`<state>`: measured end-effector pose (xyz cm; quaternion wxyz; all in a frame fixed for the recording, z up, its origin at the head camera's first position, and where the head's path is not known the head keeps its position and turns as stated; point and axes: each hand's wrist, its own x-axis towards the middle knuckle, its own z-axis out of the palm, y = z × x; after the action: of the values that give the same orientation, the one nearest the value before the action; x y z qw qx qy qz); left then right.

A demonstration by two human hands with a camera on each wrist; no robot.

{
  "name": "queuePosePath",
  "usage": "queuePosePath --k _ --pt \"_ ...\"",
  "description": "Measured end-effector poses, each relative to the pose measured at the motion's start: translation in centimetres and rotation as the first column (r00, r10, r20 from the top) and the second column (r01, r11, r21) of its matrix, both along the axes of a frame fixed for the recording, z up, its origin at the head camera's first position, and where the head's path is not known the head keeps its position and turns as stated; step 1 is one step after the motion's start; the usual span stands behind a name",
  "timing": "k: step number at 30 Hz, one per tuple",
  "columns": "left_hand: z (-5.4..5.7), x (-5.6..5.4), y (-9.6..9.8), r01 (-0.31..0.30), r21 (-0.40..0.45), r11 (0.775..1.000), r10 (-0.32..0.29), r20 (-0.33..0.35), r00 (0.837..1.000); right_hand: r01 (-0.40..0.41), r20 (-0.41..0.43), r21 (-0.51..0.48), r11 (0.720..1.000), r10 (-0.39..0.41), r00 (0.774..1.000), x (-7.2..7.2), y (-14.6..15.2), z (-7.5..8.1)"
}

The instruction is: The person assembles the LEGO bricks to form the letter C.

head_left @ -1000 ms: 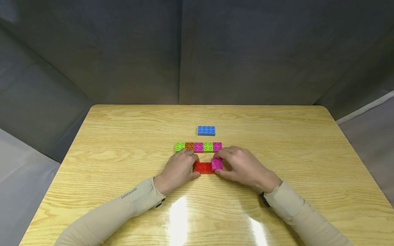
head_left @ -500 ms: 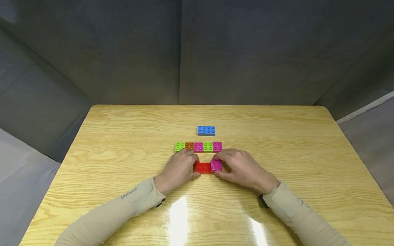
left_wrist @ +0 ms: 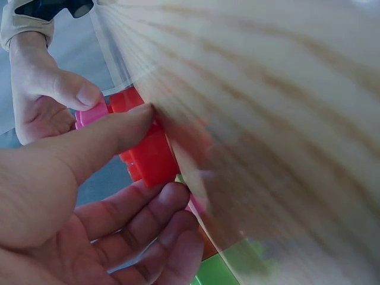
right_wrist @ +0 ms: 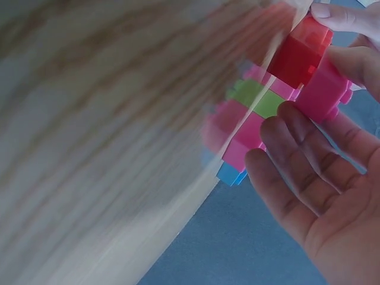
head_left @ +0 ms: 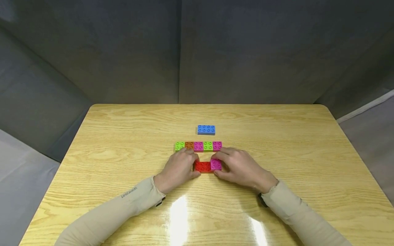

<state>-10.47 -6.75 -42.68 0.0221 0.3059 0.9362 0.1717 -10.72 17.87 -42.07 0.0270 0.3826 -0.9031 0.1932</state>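
My left hand (head_left: 179, 169) grips the left end of a red toy brick (head_left: 203, 166) between thumb and fingers, low on the tabletop. On the red brick's right end sits a square pink brick (head_left: 216, 164), pinched by the thumb and index finger of my right hand (head_left: 241, 167). The pink brick stands higher than the red one; whether its studs are fully seated I cannot tell. In the left wrist view the red brick (left_wrist: 151, 155) shows from the side. From the right wrist, the pink brick (right_wrist: 320, 92) adjoins the red one, the other fingers loosely extended.
Just beyond the hands runs a row of square bricks: green (head_left: 180, 146), orange (head_left: 189, 145), pink (head_left: 198, 146), green (head_left: 208, 146) and pink (head_left: 217, 146). A blue brick (head_left: 206, 130) lies farther back on the wooden table (head_left: 277, 136). Grey curtains (head_left: 246, 51) surround the table.
The right hand has brought the pink brick slightly left and down; it was tilted over the red brick and now sits lined up with its end. The left hand has stayed put.
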Motion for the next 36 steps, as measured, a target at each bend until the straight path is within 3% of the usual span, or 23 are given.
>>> queuePosePath --k 15,36 --pt "0.12 -0.11 -0.02 0.009 0.020 1.000 -0.010 0.011 1.000 0.021 0.015 0.021 1.000 -0.021 1.000 -0.16 -0.31 0.03" --pt "0.17 -0.20 -0.04 -0.002 0.027 1.000 0.001 0.035 0.999 0.036 0.152 0.040 0.999 -0.041 0.987 -0.41 -0.48 0.33"
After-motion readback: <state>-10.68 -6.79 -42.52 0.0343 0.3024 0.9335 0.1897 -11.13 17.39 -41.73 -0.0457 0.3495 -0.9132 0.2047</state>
